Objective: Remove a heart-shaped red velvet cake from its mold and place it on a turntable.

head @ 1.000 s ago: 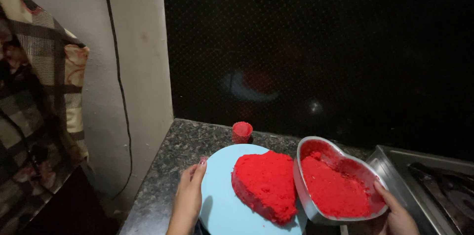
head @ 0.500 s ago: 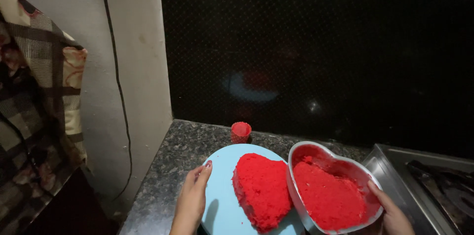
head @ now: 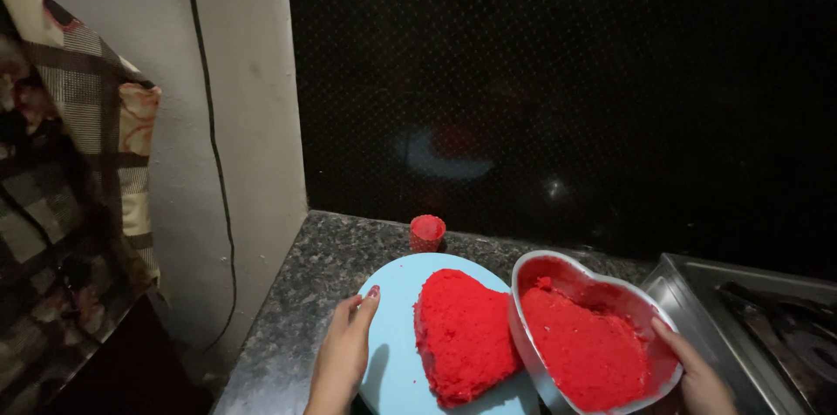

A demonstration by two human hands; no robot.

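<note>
Cake [head: 465, 336], red, heart-shaped, resting on round pale blue board [head: 397, 363] on speckled granite counter [head: 296, 319]. Left hand [head: 342, 361] flat on board's left edge, fingers straight and together, gripping nothing. Right hand [head: 702, 376] holding right rim of heart-shaped metal pan [head: 593, 336], fingers curled over the edge. Pan tilted, open side facing camera, red cake layer stuck inside; left rim just beside cake on board, touching or not cannot tell. Small red cup [head: 427, 232] behind board. Steel stove [head: 750, 319] at right.
</note>
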